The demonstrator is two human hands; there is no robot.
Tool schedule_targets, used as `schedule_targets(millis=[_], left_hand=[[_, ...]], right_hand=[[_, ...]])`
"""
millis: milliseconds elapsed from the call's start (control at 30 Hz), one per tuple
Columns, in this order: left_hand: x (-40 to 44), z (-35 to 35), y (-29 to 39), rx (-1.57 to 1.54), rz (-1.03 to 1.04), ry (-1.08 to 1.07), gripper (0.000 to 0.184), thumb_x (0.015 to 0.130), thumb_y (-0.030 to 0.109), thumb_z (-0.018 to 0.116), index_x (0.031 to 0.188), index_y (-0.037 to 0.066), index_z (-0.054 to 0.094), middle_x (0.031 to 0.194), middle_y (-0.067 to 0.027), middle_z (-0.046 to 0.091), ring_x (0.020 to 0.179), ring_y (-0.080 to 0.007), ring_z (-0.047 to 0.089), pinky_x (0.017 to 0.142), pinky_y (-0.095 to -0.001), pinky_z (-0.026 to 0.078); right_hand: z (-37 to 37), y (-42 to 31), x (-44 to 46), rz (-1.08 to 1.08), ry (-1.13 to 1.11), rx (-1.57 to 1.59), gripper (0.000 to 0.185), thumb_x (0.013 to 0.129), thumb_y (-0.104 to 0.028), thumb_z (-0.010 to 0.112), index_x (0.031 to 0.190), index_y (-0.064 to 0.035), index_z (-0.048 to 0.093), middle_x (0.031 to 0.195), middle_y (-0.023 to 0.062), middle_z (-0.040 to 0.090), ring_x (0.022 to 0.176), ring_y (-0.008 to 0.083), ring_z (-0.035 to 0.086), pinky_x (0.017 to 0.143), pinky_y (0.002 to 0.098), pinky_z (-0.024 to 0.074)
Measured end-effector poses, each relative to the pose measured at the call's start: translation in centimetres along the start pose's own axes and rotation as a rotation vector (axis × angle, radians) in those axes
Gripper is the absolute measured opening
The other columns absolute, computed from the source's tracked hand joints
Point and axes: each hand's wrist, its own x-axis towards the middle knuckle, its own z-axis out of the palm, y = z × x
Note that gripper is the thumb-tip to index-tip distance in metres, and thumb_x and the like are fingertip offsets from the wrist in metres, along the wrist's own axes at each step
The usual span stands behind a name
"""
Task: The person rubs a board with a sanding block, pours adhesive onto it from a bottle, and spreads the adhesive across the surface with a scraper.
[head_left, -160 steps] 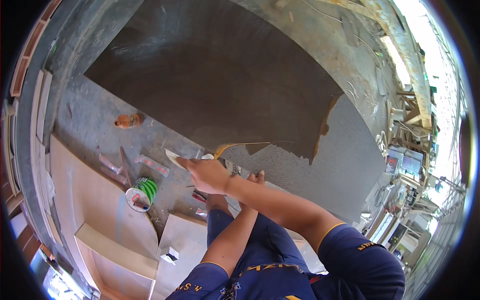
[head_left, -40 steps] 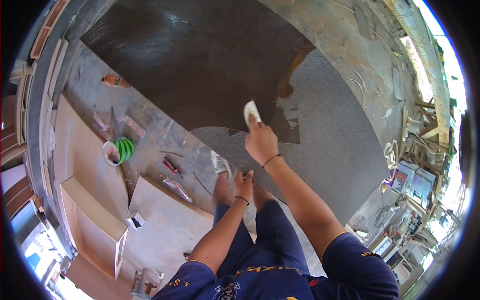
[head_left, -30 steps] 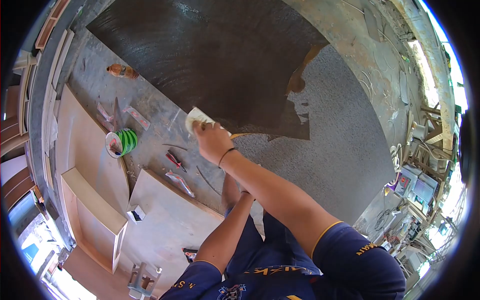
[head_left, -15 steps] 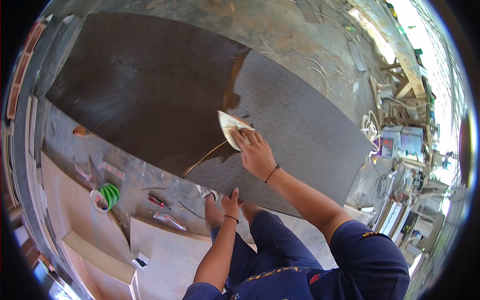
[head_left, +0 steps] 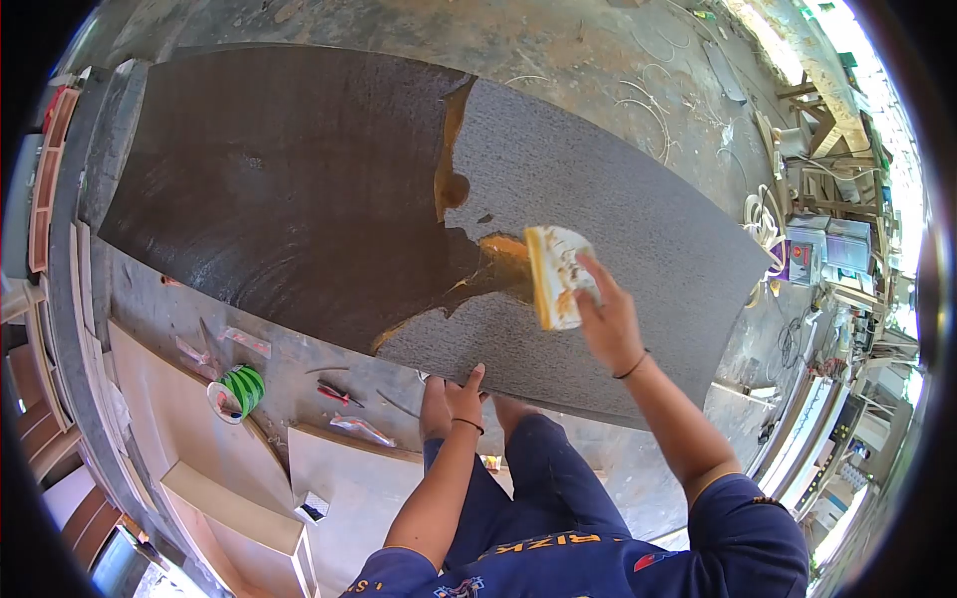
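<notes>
A dark grey sheet (head_left: 638,219) lies flat before me, its left part coated with wet brown glue (head_left: 289,179). My right hand (head_left: 611,324) is closed on a white spreader (head_left: 560,274) smeared with amber glue. The spreader's left edge meets a thick amber streak (head_left: 506,251) near the sheet's middle. More glue is pooled along the ragged border of the coated part. My left hand (head_left: 465,401) grips the near edge of the sheet, thumb on top; its other fingers are mostly hidden.
Below the sheet's near side lie red-handled pliers (head_left: 339,394), a plastic packet (head_left: 361,431) and a green striped container (head_left: 239,392). Pale boards (head_left: 369,508) stand close to my legs. Coiled white strips (head_left: 764,224) and boxes (head_left: 842,244) are at the right.
My right hand has moved right with the spreader, drawing a wide amber glue streak onto the grey part. My left hand stays at the near edge. The camera view has shifted slightly.
</notes>
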Motion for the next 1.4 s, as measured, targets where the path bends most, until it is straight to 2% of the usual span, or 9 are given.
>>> schedule_targets(millis=[100,333,433,533,600,1033,1300,1367,1400], left_hand=[[-0.1,0.4,-0.1,-0.001,-0.01,0.042,0.038,0.083,0.024,0.07,0.113,0.012,0.051,0.103,-0.0034,0.059,0.084,-0.0175,0.06,0.063,-0.0329,0.052],[0.0,1.1,-0.9,0.009,-0.018,0.162,0.046,0.08,0.039,0.072,0.111,0.011,0.052,0.098,-0.0023,0.059,0.08,-0.0161,0.059,0.056,-0.0308,0.051],[0.0,1.1,-0.5,0.047,0.02,0.204,0.051,0.077,0.042,0.074,0.109,0.009,0.053,0.097,-0.003,0.06,0.075,-0.0158,0.059,0.053,-0.0305,0.05],[0.6,0.8,-0.9,0.109,0.125,0.244,0.052,0.075,0.043,0.075,0.107,0.007,0.055,0.097,-0.004,0.061,0.071,-0.0153,0.058,0.05,-0.0298,0.049],[2.3,0.1,-2.5,0.133,0.188,0.268,0.052,0.075,0.042,0.076,0.106,0.006,0.055,0.097,-0.0047,0.062,0.069,-0.0151,0.058,0.05,-0.0292,0.049],[4.0,-1.3,-3.8,0.24,0.295,0.243,0.048,0.076,0.026,0.078,0.111,0.002,0.057,0.096,-0.0044,0.063,0.072,-0.0122,0.059,0.051,-0.0253,0.048],[3.5,-1.5,-3.0,0.254,0.152,0.168,0.049,0.077,0.025,0.077,0.113,-0.002,0.057,0.096,-0.0047,0.063,0.077,-0.0133,0.059,0.061,-0.0246,0.05],[2.6,-0.8,-1.7,0.19,0.226,0.19,0.052,0.073,0.036,0.078,0.1,-0.007,0.064,0.098,-0.017,0.068,0.089,-0.0277,0.065,0.079,-0.036,0.049],[2.4,-0.7,-1.4,0.189,0.225,0.186,0.052,0.073,0.036,0.078,0.1,-0.007,0.064,0.098,-0.017,0.068,0.089,-0.0277,0.065,0.079,-0.036,0.049]], right_hand=[[-2.1,0.4,-0.9,-0.304,0.047,0.038,0.057,0.084,-0.011,0.059,0.137,-0.011,0.039,0.106,0.0207,0.062,0.09,0.032,0.061,0.072,0.0381,0.051],[-4.0,3.4,-1.4,-0.306,-0.001,-0.247,0.037,0.074,-0.003,0.063,0.11,-0.0091,0.062,0.121,0.0207,0.054,0.103,0.0329,0.057,0.09,0.0388,0.0458],[-3.8,1.5,-1.6,-0.565,0.282,-0.668,0.03,0.071,-0.003,0.065,0.1,-0.01,0.065,0.111,0.0178,0.058,0.101,0.0318,0.057,0.091,0.0384,0.0446],[-3.6,0.8,-0.1,-0.727,0.229,-0.716,0.019,0.075,-0.007,0.063,0.094,-0.0115,0.065,0.097,0.0135,0.062,0.095,0.0293,0.059,0.087,0.0394,0.0447],[-2.2,2.3,1.8,-0.525,-0.268,-0.549,0.009,0.08,-0.012,0.062,0.088,-0.009,0.062,0.087,0.0099,0.062,0.091,0.0286,0.059,0.08,0.0408,0.0458],[4.1,3.1,7.8,-0.715,-0.311,-0.807,0.016,0.082,-0.016,0.06,0.093,-0.0069,0.052,0.092,0.0072,0.053,0.089,0.0257,0.057,0.073,0.038,0.0495],[8.2,-6.5,17.8,-0.871,0.0,-0.695,0.018,0.083,-0.018,0.058,0.095,-0.0056,0.052,0.091,0.0093,0.054,0.085,0.0275,0.059,0.068,0.0387,0.0509],[8.3,-8.3,20.5,-0.717,0.082,-0.695,0.023,0.083,-0.018,0.06,0.099,-0.0049,0.05,0.095,0.0114,0.055,0.09,0.0304,0.06,0.071,0.0428,0.0507],[7.9,-9.0,21.7,-0.716,0.083,-0.698,0.023,0.083,-0.018,0.06,0.099,-0.0049,0.05,0.095,0.0114,0.055,0.09,0.0304,0.06,0.071,0.0428,0.0507]])
